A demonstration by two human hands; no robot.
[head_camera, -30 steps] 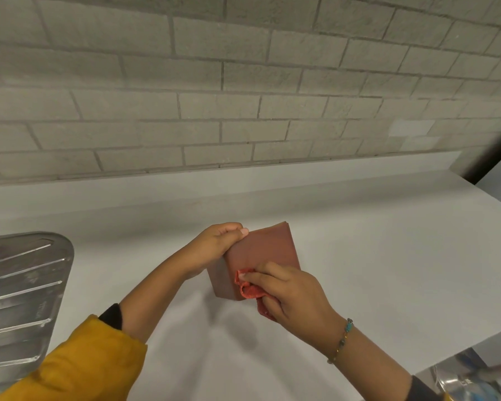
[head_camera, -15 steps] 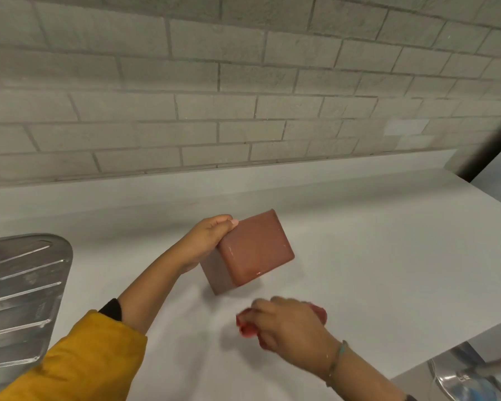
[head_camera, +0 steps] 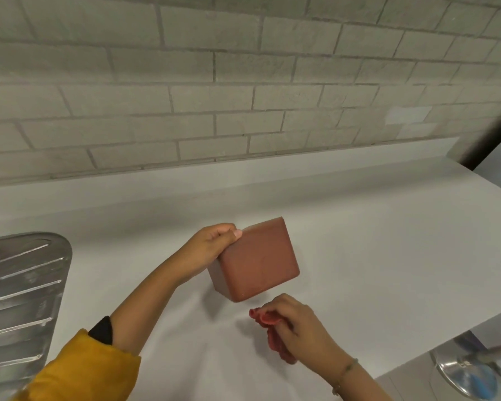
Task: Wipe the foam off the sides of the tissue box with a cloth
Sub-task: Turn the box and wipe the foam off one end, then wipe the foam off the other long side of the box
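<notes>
A reddish-brown tissue box [head_camera: 258,260] is tilted over the white counter [head_camera: 373,241], lifted on one edge. My left hand [head_camera: 211,250] grips its upper left corner, thumb on the broad face. That face looks smooth and slightly wet, with no foam I can make out. A crumpled red cloth [head_camera: 272,331] is bunched in my right hand [head_camera: 298,325], which sits just below and in front of the box, apart from it.
A ribbed steel sink drainboard [head_camera: 21,299] lies at the left. A grey brick wall [head_camera: 243,82] backs the counter. The counter's front edge runs diagonally at the lower right, with a metal lidded pot [head_camera: 466,374] below it.
A second ago my right hand pressed the cloth against the box's lower face. It then pulled down and away with the cloth. The box stays tilted in my left hand.
</notes>
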